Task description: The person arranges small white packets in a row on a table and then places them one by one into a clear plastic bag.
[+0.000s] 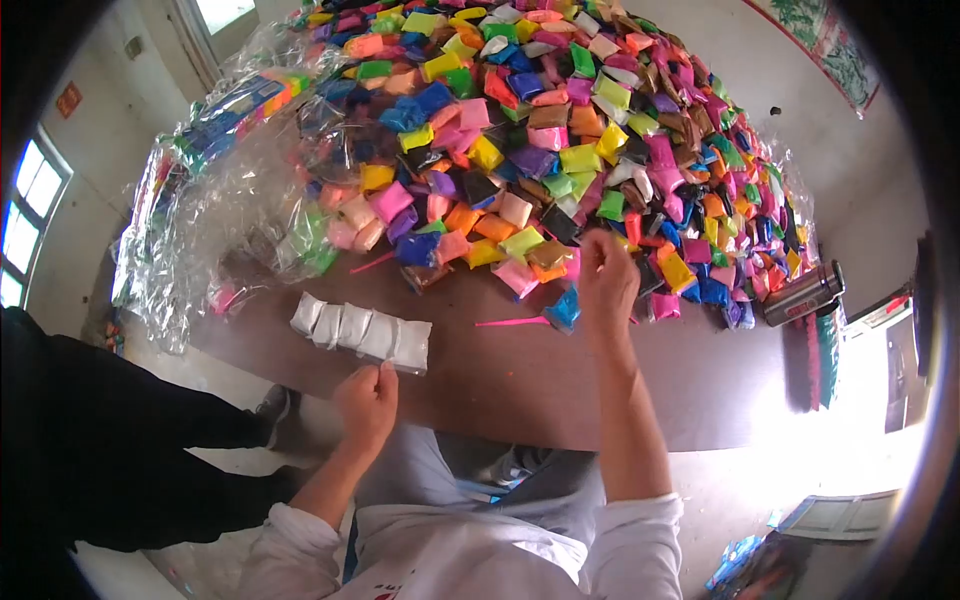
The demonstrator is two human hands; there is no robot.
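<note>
The row of white packets (pixel 360 331), five of them side by side in one clear strip, lies on the brown table (pixel 500 385) close to its near edge. The left hand (pixel 368 402) pinches that strip at its near edge, fingertips closed on the wrapper by its right end. To the right of the strip and farther in, the right hand (pixel 606 275) is lifted with its fingers drawn together; I cannot tell whether anything sits between them. Just beside that hand lies one blue packet (pixel 563 310), with a pink stick (pixel 510 322) pointing from it back towards the strip. A second pink stick (pixel 372 263) lies just beyond the strip. Behind both spreads the heap of coloured packets (pixel 560 130), far too many to count. Left of the strip sit crumpled clear bags (pixel 200 230). Far to the right, past the heap, one metal flask (pixel 803 293) lies on its side. A person in black (pixel 100 440) stands to the left, one shoe (pixel 272 403) showing.
</note>
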